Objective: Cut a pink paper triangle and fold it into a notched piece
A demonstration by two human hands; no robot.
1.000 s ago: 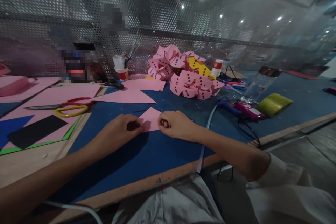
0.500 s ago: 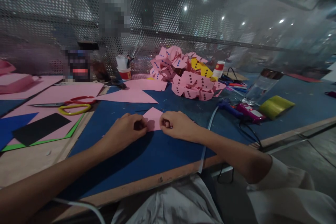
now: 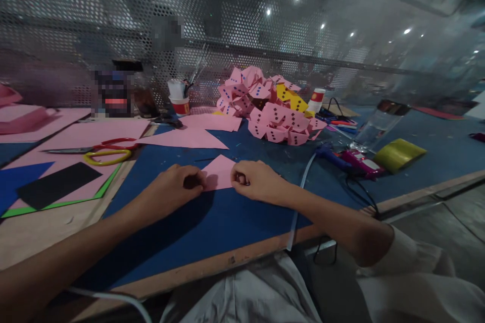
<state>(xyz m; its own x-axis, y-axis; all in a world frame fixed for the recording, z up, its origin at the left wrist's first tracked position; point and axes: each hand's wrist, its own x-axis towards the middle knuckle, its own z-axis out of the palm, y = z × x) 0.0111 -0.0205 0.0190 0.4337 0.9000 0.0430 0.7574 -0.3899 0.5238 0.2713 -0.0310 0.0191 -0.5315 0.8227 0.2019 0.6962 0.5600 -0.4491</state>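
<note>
A small piece of pink paper (image 3: 220,174), folded to a point at its far end, lies on the blue table mat (image 3: 212,232) in front of me. My left hand (image 3: 175,185) has its fingers curled, with the thumb and fingertips at the paper's left corner. At the right edge, my right hand (image 3: 259,181) pinches the same paper between bent fingers. Both palms face inward. The fingertips partly cover the paper's side corners.
Folded pink paper pieces with dots (image 3: 282,121) are piled beyond the hands. Red-and-yellow-handled scissors (image 3: 108,154) and a black card (image 3: 60,185) lie left. To the right are a glue gun (image 3: 331,155), a yellow tape roll (image 3: 399,154) and a glass jar (image 3: 379,123).
My left hand has shifted slightly left, uncovering more of the paper's left side. My right hand stays at the right edge.
</note>
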